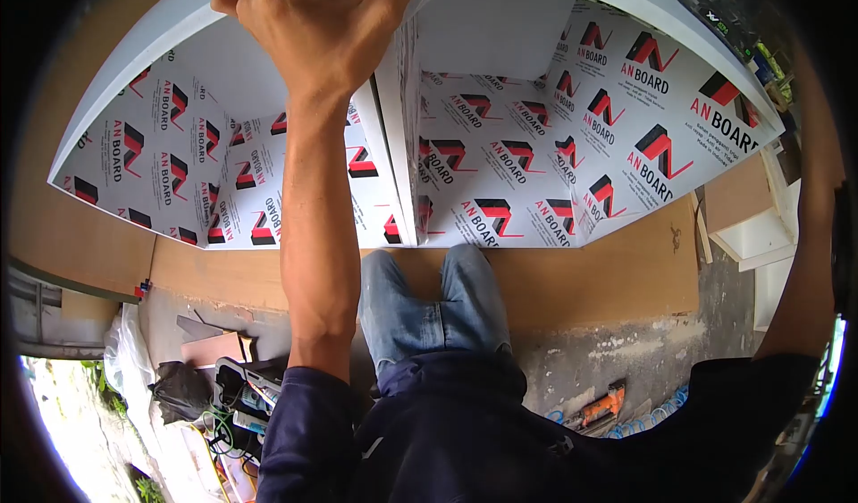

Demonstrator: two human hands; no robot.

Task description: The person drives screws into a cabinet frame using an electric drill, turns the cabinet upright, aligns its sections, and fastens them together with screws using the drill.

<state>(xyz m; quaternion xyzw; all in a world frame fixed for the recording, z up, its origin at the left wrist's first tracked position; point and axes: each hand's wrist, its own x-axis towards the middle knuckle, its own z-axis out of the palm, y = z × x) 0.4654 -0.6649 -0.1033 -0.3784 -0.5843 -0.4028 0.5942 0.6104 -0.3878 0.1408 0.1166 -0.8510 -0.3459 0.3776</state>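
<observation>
My left hand (313, 34) reaches up to the top edge of a white cabinet (487, 29), near where two upright panels (389, 137) meet in the middle. Its thumb points right and its fingers curl over the edge, their tips partly hidden. The cabinet has two bays open towards me, lined with white sheet printed with red and black "AN BOARD" logos. My right forearm (809, 262) rises along the right border of the view. The right hand itself is outside the picture.
A green and black battery tool (715, 16) rests at the cabinet's upper right. An orange nail gun (603, 405) with a blue coiled hose (657, 414) lies on the floor. Tools and a black bag (183, 391) sit lower left. A brown board (590, 289) lies beneath the cabinet.
</observation>
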